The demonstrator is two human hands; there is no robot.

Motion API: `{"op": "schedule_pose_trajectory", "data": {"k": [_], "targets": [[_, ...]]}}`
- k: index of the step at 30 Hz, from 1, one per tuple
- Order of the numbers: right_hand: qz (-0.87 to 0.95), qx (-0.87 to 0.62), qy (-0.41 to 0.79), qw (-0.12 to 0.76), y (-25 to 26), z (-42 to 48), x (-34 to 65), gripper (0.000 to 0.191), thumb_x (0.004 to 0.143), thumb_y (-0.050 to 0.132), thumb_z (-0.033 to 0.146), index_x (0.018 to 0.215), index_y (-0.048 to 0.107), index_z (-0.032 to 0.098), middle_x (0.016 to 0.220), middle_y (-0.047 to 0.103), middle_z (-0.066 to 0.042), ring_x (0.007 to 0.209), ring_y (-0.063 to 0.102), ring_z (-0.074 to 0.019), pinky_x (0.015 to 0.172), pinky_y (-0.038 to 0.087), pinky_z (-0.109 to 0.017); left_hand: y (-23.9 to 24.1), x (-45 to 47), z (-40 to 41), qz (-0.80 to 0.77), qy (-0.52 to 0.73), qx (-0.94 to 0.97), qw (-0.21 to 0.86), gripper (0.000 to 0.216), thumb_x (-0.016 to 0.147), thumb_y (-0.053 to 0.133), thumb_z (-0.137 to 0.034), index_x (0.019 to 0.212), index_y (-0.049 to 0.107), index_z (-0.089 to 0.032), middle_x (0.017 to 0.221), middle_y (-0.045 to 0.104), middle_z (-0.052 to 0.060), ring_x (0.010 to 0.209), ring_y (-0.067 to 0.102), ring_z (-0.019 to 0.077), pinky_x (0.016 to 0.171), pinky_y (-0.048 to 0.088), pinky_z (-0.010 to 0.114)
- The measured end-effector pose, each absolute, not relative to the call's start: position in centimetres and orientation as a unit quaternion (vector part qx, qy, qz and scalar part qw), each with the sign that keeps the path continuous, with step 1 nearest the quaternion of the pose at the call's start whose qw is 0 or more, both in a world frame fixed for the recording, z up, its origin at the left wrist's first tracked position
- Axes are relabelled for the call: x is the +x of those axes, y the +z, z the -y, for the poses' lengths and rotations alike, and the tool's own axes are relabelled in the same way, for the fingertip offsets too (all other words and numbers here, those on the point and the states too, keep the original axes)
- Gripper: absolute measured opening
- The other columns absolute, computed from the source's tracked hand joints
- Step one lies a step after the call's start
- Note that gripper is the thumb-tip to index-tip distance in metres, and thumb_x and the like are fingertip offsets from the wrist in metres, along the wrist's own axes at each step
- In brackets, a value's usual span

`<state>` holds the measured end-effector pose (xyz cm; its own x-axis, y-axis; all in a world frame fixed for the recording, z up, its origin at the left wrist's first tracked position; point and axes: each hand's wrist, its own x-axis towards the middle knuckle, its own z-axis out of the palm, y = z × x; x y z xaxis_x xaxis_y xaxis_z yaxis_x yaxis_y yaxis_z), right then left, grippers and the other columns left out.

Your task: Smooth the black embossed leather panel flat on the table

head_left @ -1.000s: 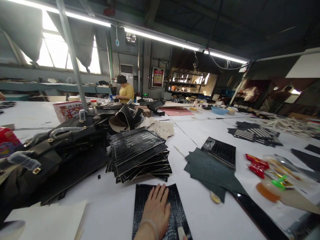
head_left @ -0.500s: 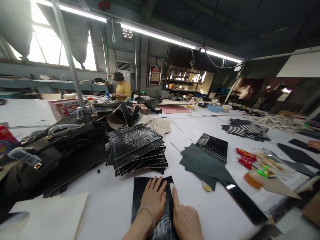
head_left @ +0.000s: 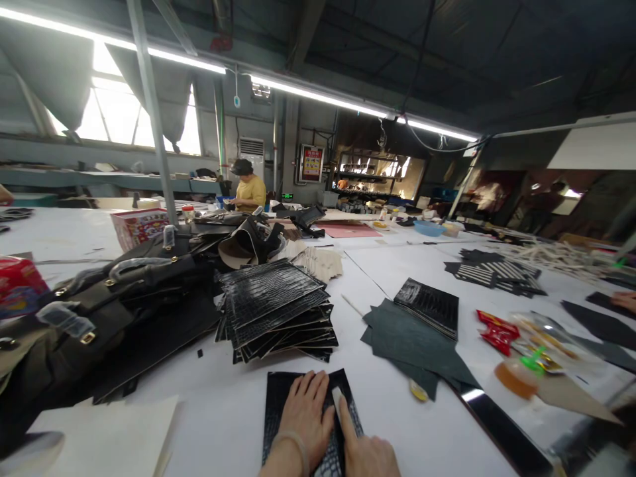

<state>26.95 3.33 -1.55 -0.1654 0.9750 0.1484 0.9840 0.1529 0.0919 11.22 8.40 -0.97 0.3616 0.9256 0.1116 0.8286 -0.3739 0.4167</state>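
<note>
The left hand (head_left: 305, 414) is lying flat, fingers spread and together with the palm pressing down on a black crocodile-embossed leather panel (head_left: 278, 414) that is resting on the white table (head_left: 218, 417) at the near edge, in the middle of the view. The right hand (head_left: 365, 450) is sitting just right of the left one on the same panel, its index finger stretched out and pinning a small pale tool (head_left: 338, 401) against the leather; the other fingers are curling under, and I cannot tell whether they are clamping anything. Just beyond the panel, a fanned stack of black embossed panels (head_left: 275, 308) is sitting on the table. To the right of it, dark grey-green leather sheets (head_left: 407, 341) are lying with a smaller pile of glossy black pieces (head_left: 430, 305) on top. A small yellowish disc (head_left: 418, 391) is lying near their near edge. On the left, black handbags (head_left: 99, 311) with gold fittings are piling up, and a cream sheet (head_left: 106, 434) is lying at the near left corner. On the right, a red snack packet (head_left: 497, 331) is lying among clear wrappers. Far back, a person in a yellow top (head_left: 248, 189) is working at the table
</note>
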Motion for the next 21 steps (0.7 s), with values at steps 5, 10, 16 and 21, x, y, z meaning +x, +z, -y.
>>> {"op": "schedule_pose_trajectory", "data": {"k": [5,10,16,21], "targets": [[0.775,-0.622,-0.104,0.036,0.3,-8.8,25.5,0.056,0.079,0.037,0.001,0.134,0.033,0.009,0.065,0.067,-0.008,0.060,0.064,-0.0233,0.055,0.047,-0.031,-0.8,11.1,-8.4,-0.536,0.142,0.821,0.135,0.053,0.089,0.021,-0.053,0.137,0.024,-0.030,0.146,0.024,-0.007,0.135,0.015,0.0181,0.114,0.014,0.043],[0.753,-0.651,-0.094,0.031,0.6,-8.4,27.8,0.053,0.083,0.038,0.006,0.135,0.033,0.012,0.067,0.067,-0.009,0.064,0.065,-0.0218,0.061,0.046,-0.028,0.1,11.7,-8.0,-0.543,0.104,0.827,0.100,0.055,0.089,0.021,-0.051,0.136,0.029,-0.023,0.145,0.029,0.001,0.133,0.022,0.0224,0.112,0.018,0.043],[0.699,-0.712,-0.059,0.031,1.9,-6.1,33.6,0.044,0.092,0.026,0.018,0.134,0.037,0.017,0.067,0.068,-0.009,0.062,0.066,-0.0242,0.055,0.046,-0.030,2.7,11.8,-5.5,-0.602,0.028,0.798,0.031,0.053,0.085,0.041,-0.038,0.119,0.048,0.001,0.120,0.050,0.028,0.107,0.049,0.0407,0.080,0.046,0.055],[0.642,-0.750,0.052,0.147,3.1,-2.0,37.9,0.049,0.093,0.019,0.042,0.134,0.039,0.022,0.091,0.070,-0.010,0.077,0.067,-0.0239,0.060,0.048,-0.029,6.2,9.1,-3.6,-0.630,-0.032,0.775,0.024,0.032,0.084,0.044,-0.024,0.097,0.063,-0.001,0.099,0.062,0.025,0.098,0.056,0.0383,0.077,0.049,0.054]]}}
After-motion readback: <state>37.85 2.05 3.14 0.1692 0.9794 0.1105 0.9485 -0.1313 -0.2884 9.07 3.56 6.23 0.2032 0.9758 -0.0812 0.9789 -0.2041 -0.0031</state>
